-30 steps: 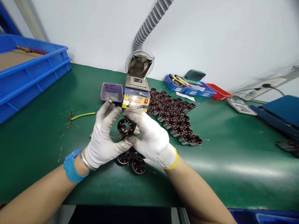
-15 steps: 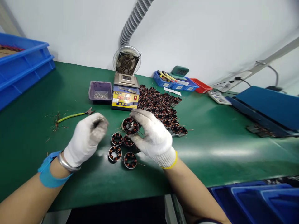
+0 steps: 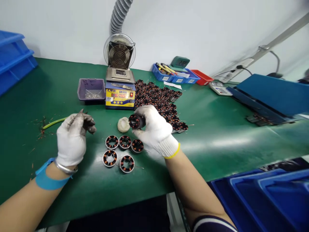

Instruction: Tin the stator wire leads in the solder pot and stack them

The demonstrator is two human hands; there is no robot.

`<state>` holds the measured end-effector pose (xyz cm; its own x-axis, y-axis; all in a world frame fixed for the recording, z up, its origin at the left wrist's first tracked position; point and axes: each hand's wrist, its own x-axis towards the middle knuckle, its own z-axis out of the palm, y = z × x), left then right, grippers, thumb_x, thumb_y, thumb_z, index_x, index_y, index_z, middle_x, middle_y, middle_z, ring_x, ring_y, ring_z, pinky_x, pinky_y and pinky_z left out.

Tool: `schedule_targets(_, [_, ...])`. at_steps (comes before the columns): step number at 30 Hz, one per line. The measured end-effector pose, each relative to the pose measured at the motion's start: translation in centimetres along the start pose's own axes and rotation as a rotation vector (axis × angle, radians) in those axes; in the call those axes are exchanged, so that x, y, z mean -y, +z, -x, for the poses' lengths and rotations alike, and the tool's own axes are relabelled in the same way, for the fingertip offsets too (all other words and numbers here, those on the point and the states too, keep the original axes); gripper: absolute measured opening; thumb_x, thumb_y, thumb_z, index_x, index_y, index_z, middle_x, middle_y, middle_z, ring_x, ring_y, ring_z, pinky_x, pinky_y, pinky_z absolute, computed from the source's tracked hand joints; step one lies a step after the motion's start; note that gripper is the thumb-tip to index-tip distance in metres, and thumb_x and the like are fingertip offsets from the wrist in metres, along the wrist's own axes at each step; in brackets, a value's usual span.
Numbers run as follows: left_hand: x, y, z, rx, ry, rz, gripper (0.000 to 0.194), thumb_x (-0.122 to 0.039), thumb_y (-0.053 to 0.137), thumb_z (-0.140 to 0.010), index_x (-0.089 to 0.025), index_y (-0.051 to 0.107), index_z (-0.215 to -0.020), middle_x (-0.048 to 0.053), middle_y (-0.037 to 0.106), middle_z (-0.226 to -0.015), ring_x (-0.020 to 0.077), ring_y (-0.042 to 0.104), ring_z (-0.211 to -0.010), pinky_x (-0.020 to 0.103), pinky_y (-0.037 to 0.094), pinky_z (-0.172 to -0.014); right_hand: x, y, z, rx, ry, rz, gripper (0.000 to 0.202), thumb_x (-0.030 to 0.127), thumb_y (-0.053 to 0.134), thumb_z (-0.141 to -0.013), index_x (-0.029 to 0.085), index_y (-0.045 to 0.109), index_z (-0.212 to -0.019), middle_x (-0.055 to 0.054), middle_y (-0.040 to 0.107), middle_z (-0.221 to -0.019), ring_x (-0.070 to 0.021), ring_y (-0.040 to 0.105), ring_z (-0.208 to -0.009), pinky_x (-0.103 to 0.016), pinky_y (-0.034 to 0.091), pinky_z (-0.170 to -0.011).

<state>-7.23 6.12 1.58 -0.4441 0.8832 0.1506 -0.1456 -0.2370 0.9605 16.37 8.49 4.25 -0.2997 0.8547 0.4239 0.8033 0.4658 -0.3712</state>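
Observation:
My right hand (image 3: 154,124), in a white glove, grips a copper-wound motor stator (image 3: 134,121) between thumb and fingers. The stator is tilted with its open end toward the left. Close beside it on the table sits a round cream-coloured lump (image 3: 123,124). Below, several more stators (image 3: 125,141) lie with their rings facing up. My left hand (image 3: 73,138), also gloved, has its fingers curled in with dirty fingertips. It is over the green-handled cutters (image 3: 55,122), hiding most of them; what its fingers hold, if anything, is hidden.
A yellow and blue soldering pot (image 3: 120,96) with a display stands behind, before a round fan (image 3: 120,56). Left of it is a purple tray (image 3: 79,91) of wire scraps. Many stators (image 3: 154,96) crowd its right side. Blue bins (image 3: 14,64) stand far left, a blue machine (image 3: 272,93) right.
The view has shifted, so things sit further left. My right hand has tilted the stator and moved it off the cream lump, now visible. My left hand has moved left, over the cutters.

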Motion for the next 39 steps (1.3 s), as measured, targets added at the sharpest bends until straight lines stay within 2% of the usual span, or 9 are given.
schedule_targets(5, [3.6, 0.3, -1.6, 0.104, -0.079, -0.294, 0.022, -0.039, 0.068, -0.079, -0.017, 0.070, -0.082, 0.004, 0.072, -0.081, 0.0152, 0.062, -0.064, 0.029, 0.054, -0.065, -1.7, 0.3, -1.0, 0.261, 0.080, 0.131, 0.049, 0.024, 0.066, -0.074, 0.025, 0.060, -0.123, -0.005, 0.062, -0.128, -0.0261, 0.066, -0.104, -0.035, 0.053, -0.077])
schedule_targets(11, [4.5, 0.6, -2.2, 0.168, -0.149, -0.378, 0.024, -0.040, 0.065, -0.078, -0.018, 0.070, -0.084, 0.006, 0.074, -0.084, 0.0180, 0.063, -0.066, 0.030, 0.054, -0.066, -1.3, 0.2, -1.4, 0.412, 0.080, 0.213, 0.052, 0.025, 0.067, -0.077, 0.028, 0.061, -0.128, -0.005, 0.064, -0.128, -0.0284, 0.065, -0.106, -0.032, 0.051, -0.066])
schedule_targets(17, [4.2, 0.7, -2.1, 0.186, -0.162, -0.397, 0.024, -0.041, 0.066, -0.077, -0.018, 0.070, -0.081, 0.006, 0.073, -0.081, 0.0187, 0.063, -0.066, 0.030, 0.055, -0.066, -1.7, 0.4, -1.5, 0.398, 0.091, 0.127, 0.052, 0.027, 0.070, -0.075, 0.029, 0.064, -0.126, -0.004, 0.064, -0.125, -0.0269, 0.065, -0.104, -0.034, 0.053, -0.073])
schedule_targets(20, [4.0, 0.8, -2.0, 0.182, -0.166, -0.392, 0.023, -0.041, 0.066, -0.076, -0.019, 0.070, -0.080, 0.005, 0.073, -0.081, 0.0191, 0.064, -0.066, 0.031, 0.056, -0.067, -2.4, 0.2, -1.4, 0.296, 0.069, 0.049, 0.053, 0.034, 0.072, -0.076, 0.026, 0.063, -0.127, -0.005, 0.064, -0.123, -0.0260, 0.065, -0.101, -0.037, 0.053, -0.081])
schedule_targets(23, [4.0, 0.8, -2.0, 0.182, -0.170, -0.386, 0.022, -0.040, 0.067, -0.075, -0.018, 0.070, -0.081, 0.006, 0.073, -0.082, 0.0190, 0.064, -0.067, 0.031, 0.056, -0.068, -2.7, -0.2, -1.2, 0.194, 0.007, 0.104, 0.055, 0.037, 0.071, -0.078, 0.023, 0.062, -0.131, -0.009, 0.062, -0.124, -0.0279, 0.062, -0.103, -0.040, 0.052, -0.085])
schedule_targets(28, [4.3, 0.6, -2.0, 0.197, -0.166, -0.390, 0.023, -0.039, 0.066, -0.077, -0.018, 0.070, -0.084, 0.006, 0.073, -0.085, 0.0184, 0.064, -0.068, 0.031, 0.056, -0.069, -1.8, -0.1, -1.2, 0.293, -0.083, 0.378, 0.046, 0.018, 0.065, -0.079, 0.025, 0.066, -0.124, -0.011, 0.061, -0.126, -0.0336, 0.054, -0.105, -0.045, 0.048, -0.080])
schedule_targets(32, [4.4, 0.5, -2.0, 0.213, -0.159, -0.398, 0.023, -0.040, 0.066, -0.077, -0.018, 0.070, -0.083, 0.006, 0.073, -0.083, 0.0189, 0.064, -0.068, 0.031, 0.055, -0.068, -0.7, 0.6, -1.4, 0.367, -0.090, 0.437, 0.036, 0.017, 0.057, -0.087, 0.027, 0.068, -0.120, -0.011, 0.062, -0.126, -0.0323, 0.052, -0.102, -0.042, 0.045, -0.075])
schedule_targets(36, [4.5, 0.5, -2.1, 0.229, -0.156, -0.414, 0.024, -0.041, 0.066, -0.077, -0.018, 0.070, -0.083, 0.006, 0.072, -0.084, 0.0190, 0.063, -0.069, 0.031, 0.055, -0.071, -0.4, 0.5, -1.2, 0.374, -0.092, 0.452, 0.032, 0.020, 0.056, -0.090, 0.028, 0.068, -0.119, -0.010, 0.063, -0.125, -0.0313, 0.052, -0.100, -0.042, 0.044, -0.074])
schedule_targets(39, [4.8, 0.5, -2.2, 0.234, -0.142, -0.423, 0.026, -0.043, 0.066, -0.077, -0.018, 0.070, -0.085, 0.006, 0.073, -0.086, 0.0200, 0.065, -0.074, 0.032, 0.055, -0.074, -0.9, -0.5, -1.4, 0.304, -0.083, 0.458, 0.035, 0.020, 0.058, -0.088, 0.028, 0.068, -0.120, -0.011, 0.063, -0.126, -0.0315, 0.053, -0.099, -0.044, 0.046, -0.076])
